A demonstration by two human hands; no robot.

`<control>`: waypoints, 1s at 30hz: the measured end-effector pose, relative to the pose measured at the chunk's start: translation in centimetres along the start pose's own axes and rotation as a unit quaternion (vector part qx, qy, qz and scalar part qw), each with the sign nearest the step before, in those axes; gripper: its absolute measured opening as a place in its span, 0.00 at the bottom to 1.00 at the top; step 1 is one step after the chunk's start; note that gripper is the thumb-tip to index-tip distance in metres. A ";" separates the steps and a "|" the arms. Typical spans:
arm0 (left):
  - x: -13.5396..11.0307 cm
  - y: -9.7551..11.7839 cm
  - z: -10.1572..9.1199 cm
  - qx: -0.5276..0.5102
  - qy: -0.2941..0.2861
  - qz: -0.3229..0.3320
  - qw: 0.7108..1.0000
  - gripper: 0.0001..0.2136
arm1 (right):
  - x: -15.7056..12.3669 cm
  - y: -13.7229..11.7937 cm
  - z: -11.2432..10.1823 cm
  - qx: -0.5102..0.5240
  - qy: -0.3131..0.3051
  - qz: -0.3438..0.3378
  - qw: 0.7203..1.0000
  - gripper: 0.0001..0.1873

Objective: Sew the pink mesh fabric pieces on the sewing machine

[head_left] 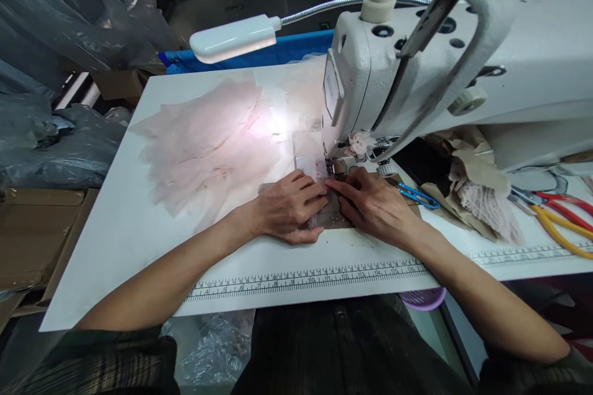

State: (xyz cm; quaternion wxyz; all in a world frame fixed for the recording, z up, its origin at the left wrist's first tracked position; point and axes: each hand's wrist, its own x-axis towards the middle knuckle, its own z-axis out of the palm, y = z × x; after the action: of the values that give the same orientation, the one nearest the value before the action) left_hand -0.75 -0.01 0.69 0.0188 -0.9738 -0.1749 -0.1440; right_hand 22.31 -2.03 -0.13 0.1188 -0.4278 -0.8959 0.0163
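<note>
A white sewing machine (463, 68) stands on a white table (115, 234). Both my hands lie flat on a small piece of sheer fabric (327, 215) just in front of the presser foot (337, 166). My left hand (290, 207) presses the piece down, fingers together and pointing right. My right hand (375, 203) rests on it from the other side, fingertips meeting the left hand's near the needle. A pile of pale pink sheer fabric (208, 142) lies to the left, lit by the gooseneck lamp (231, 38).
Blue thread snips (417, 195) lie right of my right hand. Yellow and red scissors (556, 216) and beige cloth scraps (477, 191) sit under the machine arm. A printed ruler (306, 278) runs along the table's front edge. Plastic bags and cardboard boxes (37, 228) crowd the left.
</note>
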 end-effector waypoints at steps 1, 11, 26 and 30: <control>0.0 0.0 0.1 0.003 0.004 -0.002 1.000 0.19 | 0.1 0.1 -0.1 0.010 -0.001 0.005 1.000 0.21; 0.3 -0.1 1.0 -0.026 0.091 -0.001 0.995 0.07 | 1.0 3.6 -0.5 0.255 0.023 0.116 0.960 0.14; 0.6 0.3 1.1 -0.149 0.211 -0.120 0.959 0.05 | -0.2 1.8 0.1 0.140 0.005 -0.106 0.984 0.21; 0.5 0.4 1.4 -0.083 0.159 -0.053 0.982 0.04 | -0.2 2.2 0.0 0.177 -0.011 -0.110 0.978 0.19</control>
State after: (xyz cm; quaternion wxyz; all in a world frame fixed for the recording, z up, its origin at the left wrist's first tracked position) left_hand 0.22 -0.13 -0.52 -0.0423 -0.9261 -0.2087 -0.3115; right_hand 24.12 -0.84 -0.42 0.1836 -0.2987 -0.9216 0.1665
